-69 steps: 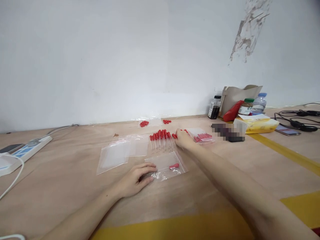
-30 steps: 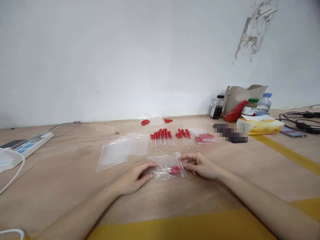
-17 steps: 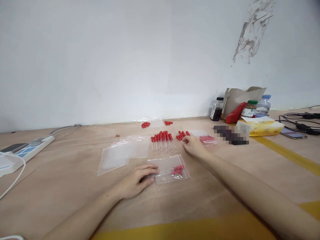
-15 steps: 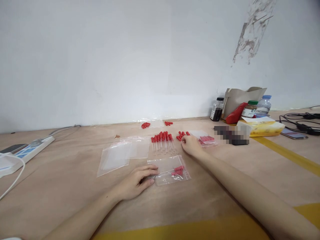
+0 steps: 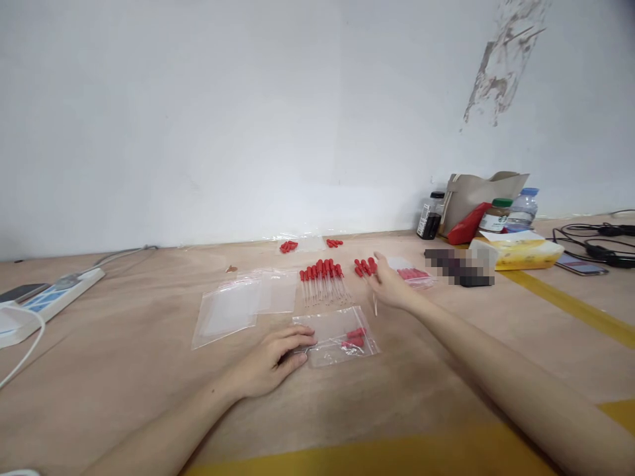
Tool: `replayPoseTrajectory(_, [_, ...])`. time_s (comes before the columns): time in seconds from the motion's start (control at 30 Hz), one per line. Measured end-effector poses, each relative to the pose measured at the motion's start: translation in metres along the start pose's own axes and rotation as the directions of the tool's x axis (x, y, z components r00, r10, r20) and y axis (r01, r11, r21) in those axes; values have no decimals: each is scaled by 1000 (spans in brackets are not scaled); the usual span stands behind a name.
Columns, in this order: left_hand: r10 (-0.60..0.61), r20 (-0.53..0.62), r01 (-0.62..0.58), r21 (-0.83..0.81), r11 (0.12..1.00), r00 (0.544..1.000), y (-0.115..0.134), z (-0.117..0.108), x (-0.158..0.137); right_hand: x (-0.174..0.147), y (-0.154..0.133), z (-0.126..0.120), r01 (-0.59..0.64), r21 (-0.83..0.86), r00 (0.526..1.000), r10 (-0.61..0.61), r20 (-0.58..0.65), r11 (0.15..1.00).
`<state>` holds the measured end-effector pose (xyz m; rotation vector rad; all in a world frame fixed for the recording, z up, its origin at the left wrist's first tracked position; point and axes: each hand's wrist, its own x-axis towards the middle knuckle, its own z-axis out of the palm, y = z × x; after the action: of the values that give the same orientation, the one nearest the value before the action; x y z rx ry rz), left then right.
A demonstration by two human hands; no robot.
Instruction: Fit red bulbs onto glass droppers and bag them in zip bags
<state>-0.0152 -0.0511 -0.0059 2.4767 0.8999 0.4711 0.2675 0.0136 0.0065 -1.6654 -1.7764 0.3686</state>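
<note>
Pale wall [image 5: 223, 119] is rising behind a wood-toned worktop [image 5: 163, 370], where a yellow strip [image 5: 317, 456] is running along the near side. On the right, a beige bag [image 5: 479, 192] is standing by the wall. Far left, a white power strip [image 5: 74, 284] is lying on the worktop, and nearer the middle flat clear bags [image 5: 231, 307] are overlapping. The left hand [image 5: 278, 360] is resting on the left end of a zip bag [image 5: 325, 322], thumb and fingers spread apart; red-bulbed droppers [image 5: 354, 342] are lying inside, near its right end. Beyond it, a dropper row [image 5: 320, 266] is lying with bulbs toward the wall. Beside a smaller dropper cluster [image 5: 364, 266], the right hand [image 5: 389, 285] is pinching one dropper [image 5: 376, 306] between thumb and fingers, the pale stem poking out below.
</note>
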Motion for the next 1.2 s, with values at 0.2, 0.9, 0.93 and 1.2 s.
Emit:
replayPoseTrajectory(0.2, [-5,0,5,11,1000,1000,-1,1,0,-40,27,-2,-173,724,948,313,-63,668])
replayPoseTrajectory(0.9, [-32,-31,33,20,999,999,2,1,0,-69,7,10,-232,672,932,-35,360,703])
replayPoseTrajectory(0.93, [-31,-29,32,25,999,999,2,1,0,-70,6,9,-267,678,910,-54,412,685])
replayPoseTrajectory(1.2, [-7,-14,8,46,999,1000,0,1,0,-51,22,5,-79,355,983,14,184,932])
